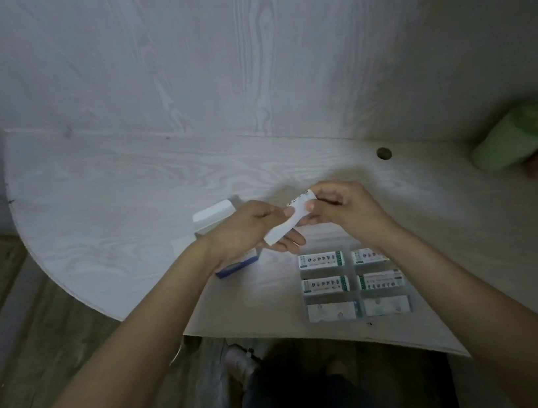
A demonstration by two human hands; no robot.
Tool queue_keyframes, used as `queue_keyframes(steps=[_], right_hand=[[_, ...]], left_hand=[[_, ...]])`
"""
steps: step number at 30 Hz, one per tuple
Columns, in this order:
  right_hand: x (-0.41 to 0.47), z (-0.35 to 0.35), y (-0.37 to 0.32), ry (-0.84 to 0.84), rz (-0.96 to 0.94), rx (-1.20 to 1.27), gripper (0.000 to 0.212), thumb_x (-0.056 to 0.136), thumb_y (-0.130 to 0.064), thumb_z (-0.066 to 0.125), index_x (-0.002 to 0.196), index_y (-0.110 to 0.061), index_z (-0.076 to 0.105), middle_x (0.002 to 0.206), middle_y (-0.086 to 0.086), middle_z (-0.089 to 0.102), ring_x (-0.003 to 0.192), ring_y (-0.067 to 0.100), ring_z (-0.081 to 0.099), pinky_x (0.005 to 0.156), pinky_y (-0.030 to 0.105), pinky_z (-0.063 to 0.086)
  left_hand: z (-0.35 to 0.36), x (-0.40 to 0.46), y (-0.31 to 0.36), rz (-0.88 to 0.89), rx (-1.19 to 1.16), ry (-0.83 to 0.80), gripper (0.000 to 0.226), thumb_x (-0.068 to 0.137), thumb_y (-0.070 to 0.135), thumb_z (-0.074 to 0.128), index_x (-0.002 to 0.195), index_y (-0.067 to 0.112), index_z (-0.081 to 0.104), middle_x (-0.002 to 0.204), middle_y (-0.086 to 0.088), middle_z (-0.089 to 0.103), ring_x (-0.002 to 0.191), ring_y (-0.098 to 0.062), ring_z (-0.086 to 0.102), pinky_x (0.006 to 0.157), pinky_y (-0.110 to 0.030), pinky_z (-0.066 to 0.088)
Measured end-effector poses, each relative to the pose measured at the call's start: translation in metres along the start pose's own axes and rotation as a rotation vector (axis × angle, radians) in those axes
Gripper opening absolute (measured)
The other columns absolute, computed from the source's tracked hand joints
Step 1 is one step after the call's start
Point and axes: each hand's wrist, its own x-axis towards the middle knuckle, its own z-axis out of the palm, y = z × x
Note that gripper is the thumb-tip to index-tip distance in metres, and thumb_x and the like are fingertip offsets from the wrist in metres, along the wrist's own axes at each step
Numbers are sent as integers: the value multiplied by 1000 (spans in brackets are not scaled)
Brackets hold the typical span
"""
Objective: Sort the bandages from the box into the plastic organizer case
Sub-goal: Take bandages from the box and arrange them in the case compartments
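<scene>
Above the table both hands hold a strip of white wrapped bandages (291, 216). My left hand (250, 229) grips its lower end and my right hand (337, 206) pinches its upper end. The blue and white bandage box (219, 216) stands open behind my left wrist, partly hidden by it. Nearer to me, below my right hand, lies the clear plastic organizer case (355, 283). Its compartments hold wrapped bandages, green-printed in the upper rows and paler in the bottom row.
The pale wood-grain table (123, 207) has a curved left edge and a wall panel behind it. A cable hole (384, 153) sits at the back right. A green bundle (517, 139) lies at the far right. My legs and the floor show below the table edge.
</scene>
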Motion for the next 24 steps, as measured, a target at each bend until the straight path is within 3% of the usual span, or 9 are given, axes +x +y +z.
queue_keyframes(steps=[4, 10, 14, 17, 21, 24], right_hand=[[-19, -12, 2, 76, 48, 45, 18, 82, -1, 69, 99, -6, 69, 90, 7, 73, 69, 11, 69, 63, 19, 54], [-47, -47, 10, 128, 126, -51, 17, 78, -3, 73, 90, -15, 70, 75, -1, 73, 53, 8, 65, 47, 15, 40], [-69, -63, 23, 116, 132, 20, 20, 82, 3, 68, 100, -7, 69, 77, 0, 72, 54, 9, 67, 51, 15, 49], [-79, -71, 33, 87, 133, 21, 22, 83, 4, 66, 100, -10, 68, 81, 2, 73, 60, 14, 69, 62, 23, 57], [-90, -72, 44, 67, 151, 113, 20, 84, 4, 64, 98, -9, 70, 86, 6, 75, 70, 21, 72, 66, 25, 56], [-96, -70, 49, 62, 184, 202, 17, 84, 5, 63, 96, -5, 70, 83, 4, 74, 71, 17, 72, 65, 19, 54]], left_hand=[[26, 3, 1, 51, -41, 52, 24, 98, 14, 48, 98, -3, 66, 86, -13, 70, 70, -11, 70, 66, -19, 54], [87, 8, -11, 56, -273, 257, 24, 87, 5, 63, 108, -6, 64, 78, -9, 74, 68, -17, 71, 63, -24, 58], [120, 4, -21, 71, -285, 277, 25, 94, 16, 55, 108, -2, 65, 85, -13, 73, 74, -18, 70, 66, -24, 57], [135, 1, -25, 46, -214, 343, 25, 97, 18, 51, 106, -1, 65, 92, -17, 69, 76, -20, 65, 67, -26, 55], [144, -2, -28, 79, -139, 510, 19, 90, 9, 61, 102, -4, 67, 88, -18, 70, 71, -21, 65, 66, -32, 54], [148, -5, -31, 111, -134, 535, 19, 87, 10, 65, 102, -2, 69, 86, -14, 71, 72, -21, 67, 67, -34, 56]])
